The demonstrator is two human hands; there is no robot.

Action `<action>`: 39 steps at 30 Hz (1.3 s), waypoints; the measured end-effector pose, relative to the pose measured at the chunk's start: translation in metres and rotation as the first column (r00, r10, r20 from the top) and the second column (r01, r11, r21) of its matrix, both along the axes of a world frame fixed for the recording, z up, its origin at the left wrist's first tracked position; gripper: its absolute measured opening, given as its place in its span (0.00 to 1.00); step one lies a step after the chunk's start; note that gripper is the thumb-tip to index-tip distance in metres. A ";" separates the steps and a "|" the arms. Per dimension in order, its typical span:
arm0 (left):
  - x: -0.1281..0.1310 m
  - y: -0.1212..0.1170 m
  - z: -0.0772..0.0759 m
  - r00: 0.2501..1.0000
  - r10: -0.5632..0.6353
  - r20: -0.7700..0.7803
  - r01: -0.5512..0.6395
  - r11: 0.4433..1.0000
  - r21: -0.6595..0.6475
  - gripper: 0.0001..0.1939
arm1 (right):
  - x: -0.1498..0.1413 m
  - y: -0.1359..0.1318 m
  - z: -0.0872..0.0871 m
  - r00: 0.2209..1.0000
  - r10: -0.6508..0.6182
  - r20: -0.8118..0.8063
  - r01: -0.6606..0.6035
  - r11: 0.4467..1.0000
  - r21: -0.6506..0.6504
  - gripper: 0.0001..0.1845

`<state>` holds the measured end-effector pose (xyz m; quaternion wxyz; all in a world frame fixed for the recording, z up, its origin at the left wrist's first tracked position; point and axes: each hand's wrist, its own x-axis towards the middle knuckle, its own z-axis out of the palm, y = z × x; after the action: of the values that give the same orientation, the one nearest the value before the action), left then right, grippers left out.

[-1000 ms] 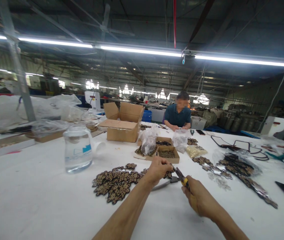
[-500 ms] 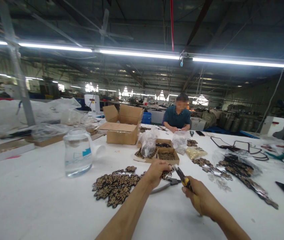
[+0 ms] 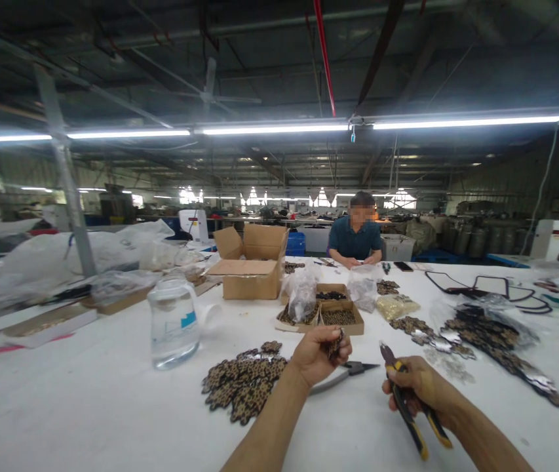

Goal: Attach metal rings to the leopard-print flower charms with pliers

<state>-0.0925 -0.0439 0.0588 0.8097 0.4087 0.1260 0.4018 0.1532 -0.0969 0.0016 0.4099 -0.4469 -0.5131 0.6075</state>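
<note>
My left hand (image 3: pixel 312 357) is closed around a small leopard-print piece (image 3: pixel 335 345), mostly hidden by the fingers. To its right, my right hand (image 3: pixel 419 381) grips pliers (image 3: pixel 407 419) with black-and-yellow handles, their jaws pointing up and away from me. The tool and the piece are apart. Beside my left forearm lies a heap of flat, scalloped leopard-print pieces (image 3: pixel 242 381). A second pair of pliers (image 3: pixel 356 368) with grey handles rests on the white table (image 3: pixel 126 406) between my hands.
Small cardboard trays of brownish bits (image 3: pixel 341 318) stand beyond my left hand, with plastic bags (image 3: pixel 303 295) around them. A water jug (image 3: pixel 173 328) and an open carton (image 3: pixel 250 282) are on the left. More leopard-print pieces (image 3: pixel 485 334) lie right. A person (image 3: pixel 355 239) sits opposite.
My hands have moved apart; the pliers have drawn back to the right, away from the leopard-print piece. My left hand has turned, fingers curled over the piece. The view has tilted slightly.
</note>
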 end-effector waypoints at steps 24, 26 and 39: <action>-0.109 0.014 0.015 0.400 0.629 -0.667 -0.386 0.775 0.500 0.14 | 0.034 0.025 -0.059 0.511 -0.353 0.784 -0.019 0.907 0.421 0.20; -0.136 0.014 0.017 0.265 0.669 -0.695 -0.396 0.732 0.554 0.11 | 0.036 0.026 -0.063 0.512 -0.345 0.787 -0.044 0.904 0.426 0.20; -0.189 0.014 -0.003 0.035 0.567 -0.823 -0.252 0.802 0.542 0.06 | 0.046 0.029 -0.073 0.549 -0.300 0.780 -0.107 0.901 0.421 0.23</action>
<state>-0.2816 -0.0300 0.0563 0.3270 0.6080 0.6686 0.2763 0.1990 -0.0680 -0.0712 0.2384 -0.6085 -0.7367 0.1738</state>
